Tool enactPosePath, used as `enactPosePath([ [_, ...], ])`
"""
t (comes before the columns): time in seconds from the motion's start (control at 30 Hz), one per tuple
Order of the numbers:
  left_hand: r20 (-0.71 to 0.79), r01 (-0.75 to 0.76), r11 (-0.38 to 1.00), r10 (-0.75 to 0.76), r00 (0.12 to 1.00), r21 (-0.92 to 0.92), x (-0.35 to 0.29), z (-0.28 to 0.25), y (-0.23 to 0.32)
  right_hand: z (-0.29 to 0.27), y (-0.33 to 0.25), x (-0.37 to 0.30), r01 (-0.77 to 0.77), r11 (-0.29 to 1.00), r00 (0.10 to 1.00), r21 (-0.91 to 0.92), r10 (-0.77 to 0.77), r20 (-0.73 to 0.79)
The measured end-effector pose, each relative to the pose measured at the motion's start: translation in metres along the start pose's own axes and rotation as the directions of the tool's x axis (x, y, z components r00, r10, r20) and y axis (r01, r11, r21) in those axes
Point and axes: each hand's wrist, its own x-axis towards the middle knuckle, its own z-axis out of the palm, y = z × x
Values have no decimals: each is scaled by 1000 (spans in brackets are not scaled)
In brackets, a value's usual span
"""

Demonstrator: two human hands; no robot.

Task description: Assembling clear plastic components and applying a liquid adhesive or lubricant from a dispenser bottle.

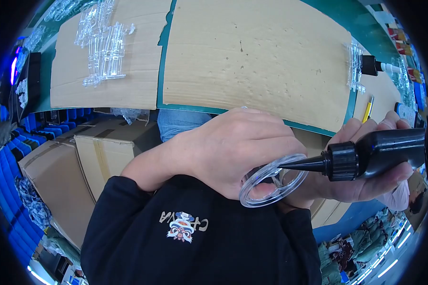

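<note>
My left hand (240,145) is closed, thumb and fingers pinching a clear plastic ring-shaped part (248,191) that stands tilted toward me. A cross-piece shows inside the ring; the rest of it is hidden by my hand. My right hand (366,190) wraps round a black squeeze bottle (390,147) lying on its side, with a ribbed collar and a long tapered nozzle. The nozzle's tip points left and reaches the ring's upper rim; whether it touches I cannot tell. A pale covering (397,197) shows on one finger of my right hand.
Cardboard sheets (252,57) cover the green table. Several clear plastic parts (104,50) are piled at the left, and more clear parts (354,69) stand by a black bottle (370,65) at the right. A yellow cutter (368,109) lies near the right edge. Cardboard boxes (104,156) sit below left.
</note>
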Motion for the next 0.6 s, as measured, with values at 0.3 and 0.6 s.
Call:
enactPosePath([
  [0.3, -39, -38, 999, 36, 999, -33, 2, 3, -1, -2, -8, 1, -9, 999, 1000, -40, 8, -29],
  [0.6, -39, -23, 998, 20, 999, -58, 2, 0, 2, 3, -8, -4, 58, 980, 989, -189, -82, -121],
])
